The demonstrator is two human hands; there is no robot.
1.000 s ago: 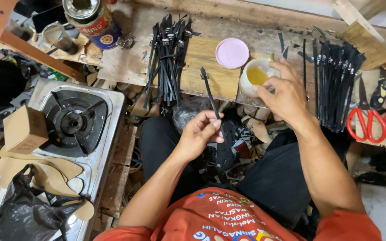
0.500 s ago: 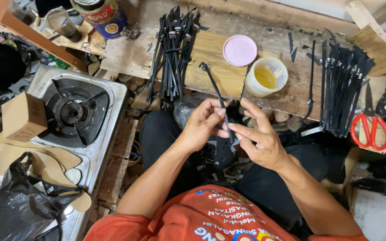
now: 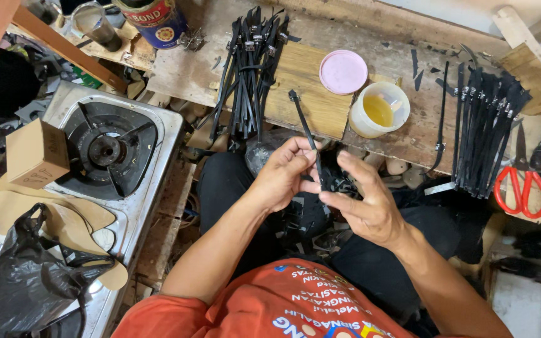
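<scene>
My left hand (image 3: 286, 172) pinches a thin black strap (image 3: 305, 128) that sticks up and away from me over my lap. My right hand (image 3: 364, 203) meets it from the right, fingertips on the strap's lower end. Both hands hover above my black trousers, just in front of a worn wooden bench (image 3: 370, 134). On the bench lies a bundle of black straps (image 3: 248, 69) at the left and another bundle of straps (image 3: 486, 128) at the right. Between them stand a small plastic tub of yellow glue (image 3: 380, 109) and its pink lid (image 3: 343, 71).
A gas stove (image 3: 111, 150) stands at my left with a small cardboard box (image 3: 36, 153) on it, tan sole cut-outs (image 3: 51, 216) and a black plastic bag (image 3: 26, 281) below. Red-handled scissors (image 3: 521, 188) lie at the right; a tin can (image 3: 154, 19) at the back.
My right hand came back from the glue tub to the strap and now touches it beside my left hand. The strap has stayed upright in my left hand.
</scene>
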